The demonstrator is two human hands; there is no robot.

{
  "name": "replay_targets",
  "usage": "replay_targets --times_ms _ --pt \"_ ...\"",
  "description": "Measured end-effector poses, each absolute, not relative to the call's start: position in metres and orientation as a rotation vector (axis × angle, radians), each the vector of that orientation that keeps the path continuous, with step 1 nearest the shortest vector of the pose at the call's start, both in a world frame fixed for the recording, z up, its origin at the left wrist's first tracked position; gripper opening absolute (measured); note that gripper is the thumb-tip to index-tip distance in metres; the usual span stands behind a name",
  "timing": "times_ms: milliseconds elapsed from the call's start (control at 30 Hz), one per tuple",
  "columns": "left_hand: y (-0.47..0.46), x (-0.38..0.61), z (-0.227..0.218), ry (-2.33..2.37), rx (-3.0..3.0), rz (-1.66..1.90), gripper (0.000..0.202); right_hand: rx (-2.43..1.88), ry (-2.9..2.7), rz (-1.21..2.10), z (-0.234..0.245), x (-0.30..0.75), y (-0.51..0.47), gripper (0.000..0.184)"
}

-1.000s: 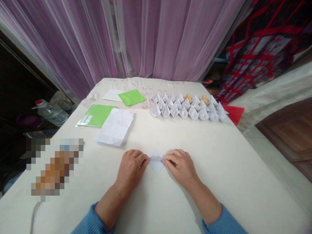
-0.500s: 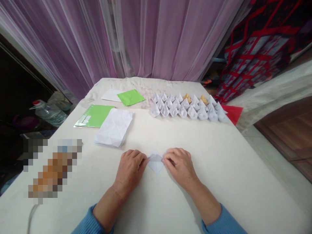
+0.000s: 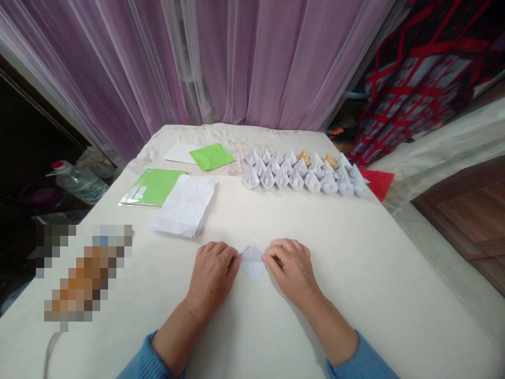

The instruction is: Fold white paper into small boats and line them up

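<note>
A small folded white paper piece [image 3: 253,262], diamond-shaped, lies on the cream table [image 3: 355,273] near the front. My left hand [image 3: 213,271] pinches its left corner with curled fingers. My right hand [image 3: 290,266] pinches its right corner the same way. Both hands rest on the tabletop with the paper between them.
A stack of creased white sheets [image 3: 185,206] lies behind my left hand. Green paper [image 3: 152,187] and another green sheet [image 3: 211,156] lie further back left. Rows of several folded white paper boats [image 3: 303,173] stand at the back, beside a red sheet [image 3: 376,181]. A pixelated patch [image 3: 82,273] sits left.
The paper between my hands has flattened slightly into a cleaner diamond. My hands have hardly moved.
</note>
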State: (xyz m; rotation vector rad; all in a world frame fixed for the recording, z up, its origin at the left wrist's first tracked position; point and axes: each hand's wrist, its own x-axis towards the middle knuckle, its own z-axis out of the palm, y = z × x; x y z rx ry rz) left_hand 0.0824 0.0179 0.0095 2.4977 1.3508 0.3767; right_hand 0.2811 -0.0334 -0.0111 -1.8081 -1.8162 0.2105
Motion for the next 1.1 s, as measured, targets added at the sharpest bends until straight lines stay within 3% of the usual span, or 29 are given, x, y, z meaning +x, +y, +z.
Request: replay_targets --times_ms 1100 --pt "0.0154 0.0892 0.0111 1.44 2.525 0.267 0.021 -1.849 -1.723 0.242 -0.0105 0.2762 -0.0313 0.016"
